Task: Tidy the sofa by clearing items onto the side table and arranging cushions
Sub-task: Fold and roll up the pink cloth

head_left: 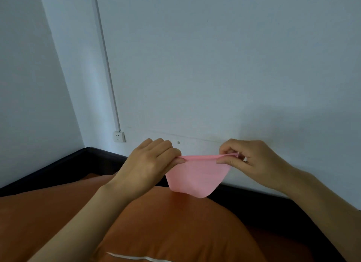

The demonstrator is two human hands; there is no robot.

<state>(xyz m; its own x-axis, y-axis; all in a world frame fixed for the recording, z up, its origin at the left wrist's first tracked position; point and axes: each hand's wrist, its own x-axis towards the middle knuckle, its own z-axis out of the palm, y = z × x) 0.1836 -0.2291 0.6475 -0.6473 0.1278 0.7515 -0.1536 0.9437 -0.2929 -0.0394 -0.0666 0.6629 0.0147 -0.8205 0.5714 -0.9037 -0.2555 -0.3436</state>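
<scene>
A small pink cloth [196,176] hangs folded in the air above an orange cushion [175,228]. My left hand [150,160] pinches the cloth's top edge at its left end. My right hand [246,156] pinches the same edge at its right end, so the edge is stretched level between them. A second orange cushion [48,207] lies to the left, partly behind my left forearm. The cloth's lower fold hangs just above the near cushion.
The sofa's dark back rail [273,205] runs along the white wall behind the cushions. A wall socket [119,136] sits low on the wall at the left, under a white cable duct [109,70]. The side table is out of view.
</scene>
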